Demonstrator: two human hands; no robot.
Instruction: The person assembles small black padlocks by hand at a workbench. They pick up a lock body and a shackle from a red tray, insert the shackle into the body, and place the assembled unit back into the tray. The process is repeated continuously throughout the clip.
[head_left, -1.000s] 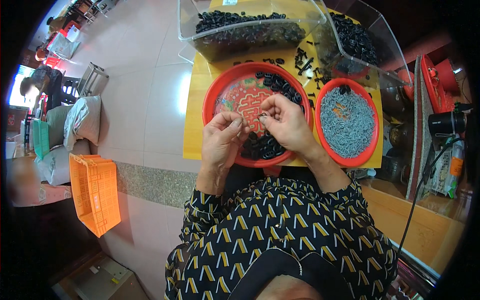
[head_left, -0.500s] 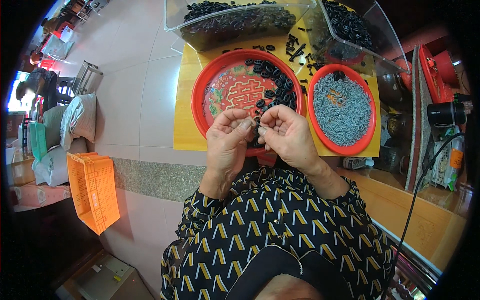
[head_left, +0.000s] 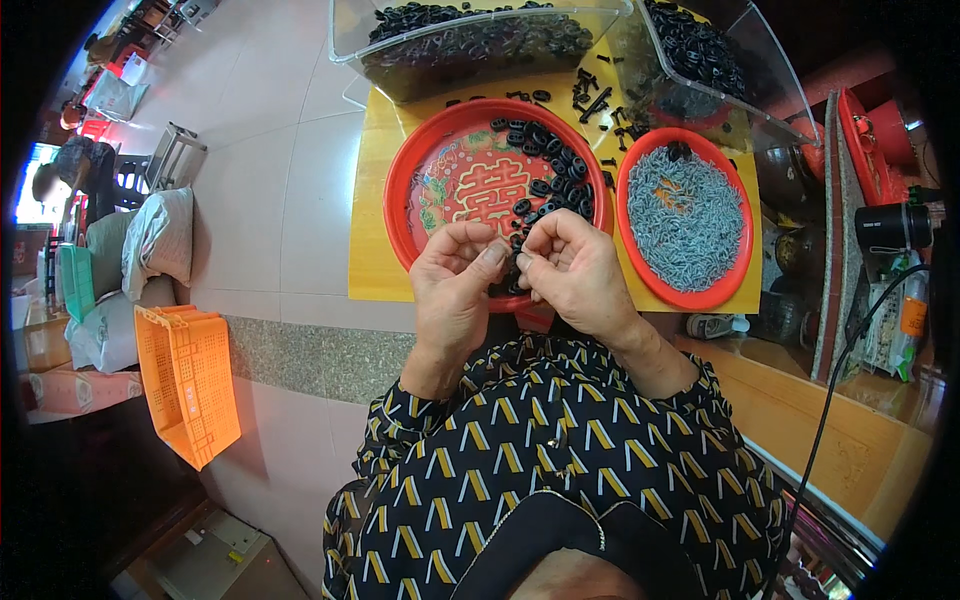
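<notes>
Head view: left hand [head_left: 455, 285] and right hand [head_left: 570, 270] pinch small black rings [head_left: 512, 262] together above the red tray [head_left: 400, 190]. Many loose rings [head_left: 555, 175] remain there, so most work appears outstanding.

Dressed in a black top covered with a repeating print of small slanted bars, paired yellow and white, like rows of chevrons. Sleeves pushed up to just past the elbow, ending in loose folds of the same print; forearms bare below. No rings, watch or bracelet to be seen on the left hand [head_left: 455, 285] or the right hand [head_left: 572, 272]. Short nails, unpainted as far as can be told. Dark, plain rounded shape at the lower edge, its nature unclear.
</notes>
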